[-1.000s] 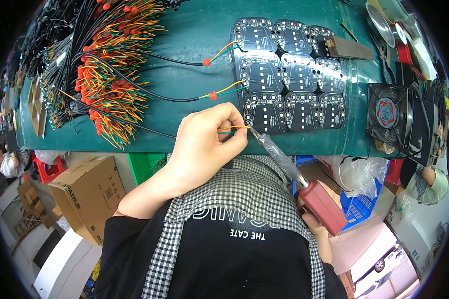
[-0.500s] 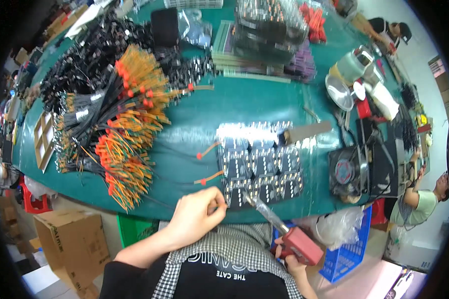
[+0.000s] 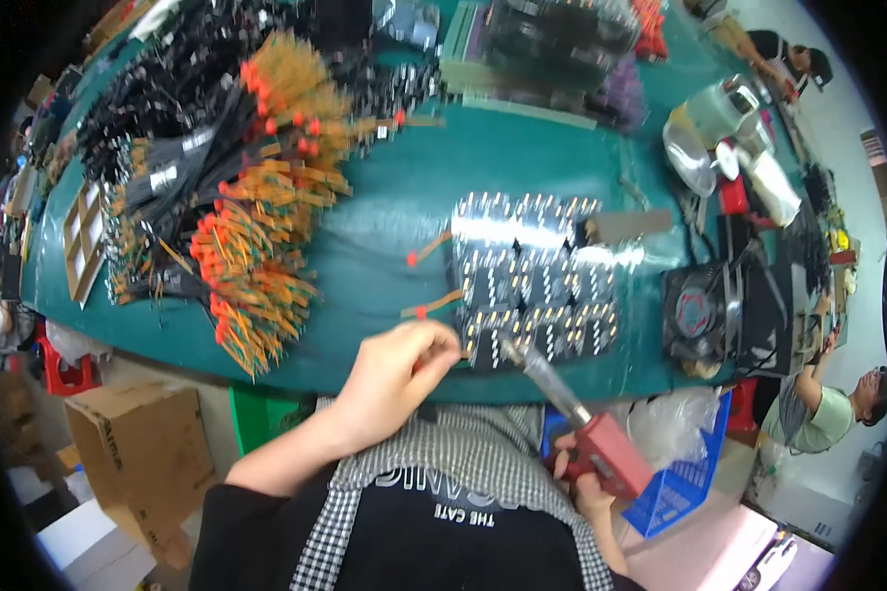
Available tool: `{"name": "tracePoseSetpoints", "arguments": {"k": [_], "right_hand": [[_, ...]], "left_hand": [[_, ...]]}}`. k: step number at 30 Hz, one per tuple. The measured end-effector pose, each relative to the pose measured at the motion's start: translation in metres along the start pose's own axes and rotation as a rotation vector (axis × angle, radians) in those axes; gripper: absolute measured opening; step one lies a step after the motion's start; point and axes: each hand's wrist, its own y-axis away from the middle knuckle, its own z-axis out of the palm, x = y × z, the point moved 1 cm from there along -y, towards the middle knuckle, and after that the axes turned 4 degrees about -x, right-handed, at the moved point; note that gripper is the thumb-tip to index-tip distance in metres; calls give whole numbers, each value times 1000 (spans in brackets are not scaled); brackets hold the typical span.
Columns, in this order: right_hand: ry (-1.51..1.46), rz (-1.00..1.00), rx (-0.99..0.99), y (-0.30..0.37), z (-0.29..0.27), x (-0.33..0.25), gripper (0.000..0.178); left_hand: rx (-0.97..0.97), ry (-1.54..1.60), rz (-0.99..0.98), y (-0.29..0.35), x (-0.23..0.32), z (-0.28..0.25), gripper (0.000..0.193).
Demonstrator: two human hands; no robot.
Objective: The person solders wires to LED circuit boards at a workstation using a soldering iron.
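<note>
L hand (image 3: 396,379) is pinched narrow, thumb to index, on a wire (image 3: 466,357), its end too blurry to read, by the near-left corner of the PCB panel (image 3: 540,281). R hand (image 3: 583,483) is wrapped round a red soldering gun (image 3: 613,458); tip's fwd-left of that hand, over the panel's near row, can't tell if touching. Panel's on the green surface (image 3: 389,202), fwd-right of L hand. Two red-tied leads (image 3: 412,259) sit just fwd of L hand; cable bundle (image 3: 256,241) is well left, fan (image 3: 695,313) fwd-right of R hand.
</note>
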Motion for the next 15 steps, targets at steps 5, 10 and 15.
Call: {"name": "tracePoseSetpoints", "arguments": {"k": [5,10,15], "right_hand": [[104,66,69,2,5,-8,79],[340,27,-43,9,-5,2,79],[437,-94,-28,15,-5,7,70]], "left_hand": [[53,-59,53,-6,9,-2,9],[41,-29,-20,-5,6,4,9],[-57,-51,-169,-6,11,2,8]]}}
